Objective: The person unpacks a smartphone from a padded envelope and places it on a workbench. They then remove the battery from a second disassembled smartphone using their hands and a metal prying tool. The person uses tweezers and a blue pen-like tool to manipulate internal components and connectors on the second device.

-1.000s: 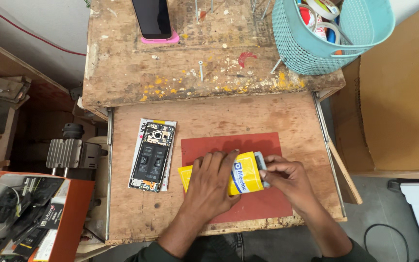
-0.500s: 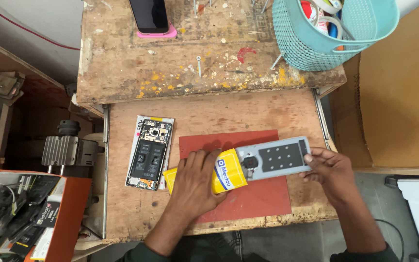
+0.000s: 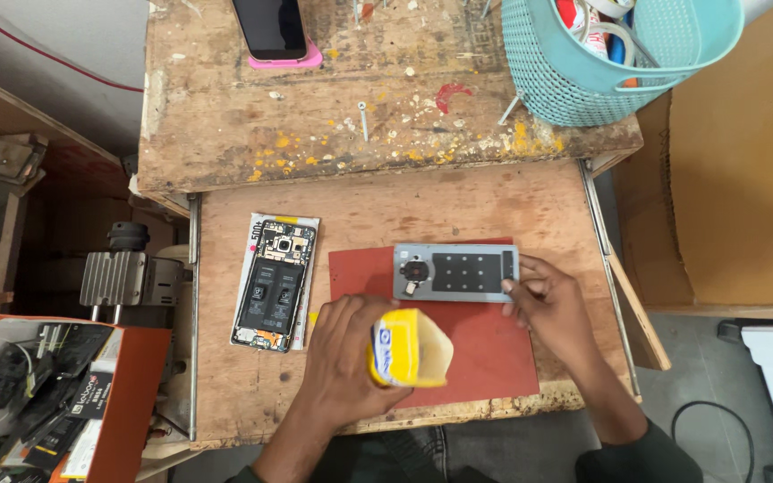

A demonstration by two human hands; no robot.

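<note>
Grey part out, yellow box open in my hand

My left hand (image 3: 346, 362) has its grip closed round the open yellow box (image 3: 407, 349), at 6 o'clock on the red mat (image 3: 485, 353). My right hand (image 3: 552, 309) pinches the grey phone part (image 3: 455, 273) at its 3 o'clock end. I think it could slide off, or bump the open phone (image 3: 276, 282) at 9 o'clock on the tabletop (image 3: 386, 201).

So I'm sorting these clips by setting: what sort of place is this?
Most likely a small phone repair bench. An opened phone with its insides bared lies on the worn wooden table, the right hand touches a grey phone part on a red mat, and the left hand holds a yellow box.
</note>
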